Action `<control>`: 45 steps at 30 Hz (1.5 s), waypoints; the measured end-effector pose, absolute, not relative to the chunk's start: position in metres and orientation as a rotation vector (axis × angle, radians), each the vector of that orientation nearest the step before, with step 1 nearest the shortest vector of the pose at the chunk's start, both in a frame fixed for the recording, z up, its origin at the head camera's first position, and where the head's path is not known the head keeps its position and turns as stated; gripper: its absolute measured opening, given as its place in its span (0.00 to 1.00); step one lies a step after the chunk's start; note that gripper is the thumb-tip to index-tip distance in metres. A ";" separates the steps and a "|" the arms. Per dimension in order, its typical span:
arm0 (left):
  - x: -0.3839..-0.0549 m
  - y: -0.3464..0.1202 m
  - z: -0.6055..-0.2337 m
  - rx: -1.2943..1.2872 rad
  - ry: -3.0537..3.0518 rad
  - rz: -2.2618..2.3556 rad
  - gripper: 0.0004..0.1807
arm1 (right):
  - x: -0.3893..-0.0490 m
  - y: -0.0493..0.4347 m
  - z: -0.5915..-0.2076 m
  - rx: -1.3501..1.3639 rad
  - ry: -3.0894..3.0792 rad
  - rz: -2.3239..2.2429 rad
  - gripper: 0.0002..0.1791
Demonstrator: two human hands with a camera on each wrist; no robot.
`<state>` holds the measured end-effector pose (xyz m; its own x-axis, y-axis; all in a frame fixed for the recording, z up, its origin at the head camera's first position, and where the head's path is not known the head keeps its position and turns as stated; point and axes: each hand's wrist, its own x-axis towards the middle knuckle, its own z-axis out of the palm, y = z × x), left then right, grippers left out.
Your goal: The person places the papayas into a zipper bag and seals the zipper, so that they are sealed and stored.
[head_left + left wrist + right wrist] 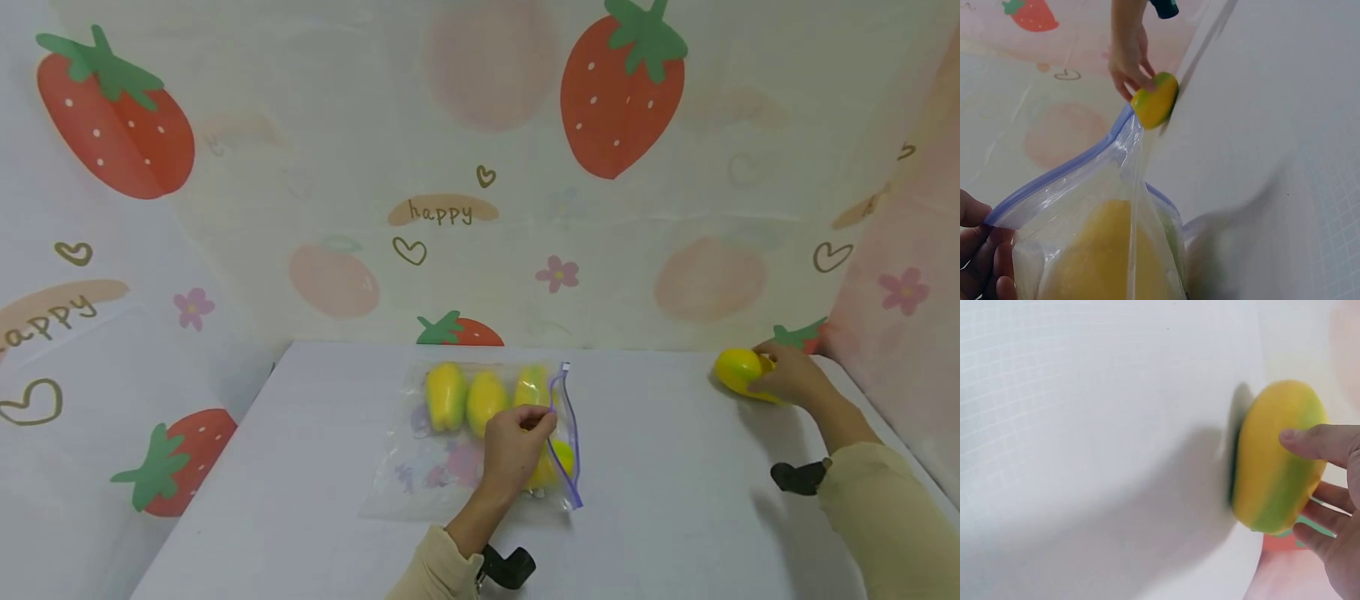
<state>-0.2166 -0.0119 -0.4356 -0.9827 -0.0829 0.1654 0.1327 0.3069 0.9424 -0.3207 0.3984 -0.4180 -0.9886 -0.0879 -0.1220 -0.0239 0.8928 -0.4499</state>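
Left hand (513, 450) pinches the clear bag (420, 458) by its purple rim (1060, 172), prob so it gapes, while right hand (797, 379) is curled round a mango (737, 369) well right of the bag.

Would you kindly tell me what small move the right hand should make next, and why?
Perhaps lift the yellow-green oval fruit toward the clear plastic bag: the right hand holds that fruit apart from it, the left hand pinches the bag's purple zip edge, and similar fruits lie inside.
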 end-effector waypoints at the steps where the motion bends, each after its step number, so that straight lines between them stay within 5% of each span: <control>1: -0.217 -0.012 -0.436 -0.045 -2.387 -1.751 0.09 | -0.321 0.398 -0.420 -0.084 2.934 -0.686 0.39; 45: -0.217 -0.013 -0.435 -0.056 -2.403 -1.734 0.11 | -0.283 0.362 -0.441 -0.166 3.002 -0.869 0.42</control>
